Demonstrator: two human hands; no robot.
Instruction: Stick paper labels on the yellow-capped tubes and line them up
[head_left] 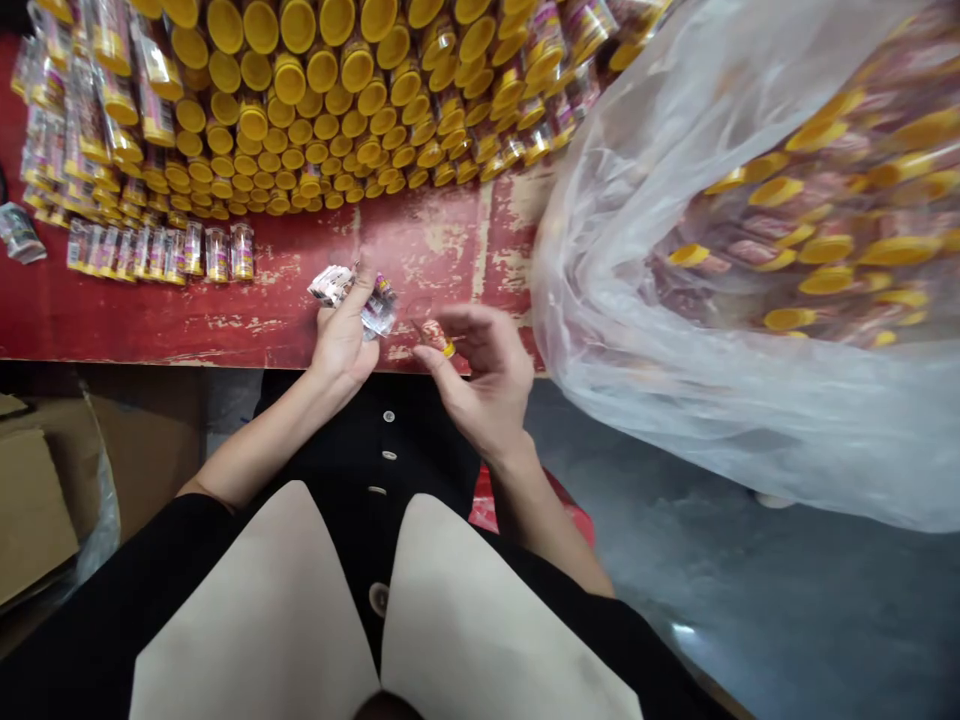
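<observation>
Here our left hand (341,342) is curled around a sheaf of shiny printed plastic wrappers (328,285) above the near edge of the worn red bench (281,315); our right hand (489,375), its fingers bent, pinches a small clear tube with a yellow cap (436,334) above that edge. We see stacked yellow-capped tubes (300,130) along the bench's far side and a translucent plastic bag (592,270) at its right.

Left hand (339,338) grips printed wrappers (331,286), right hand (491,375) holds small yellow-ended tube (436,338), both at near edge of red surface (112,325); yellow-capped tubes (289,80) piled toward far edge, translucent bag (637,390) of more at right edge
</observation>
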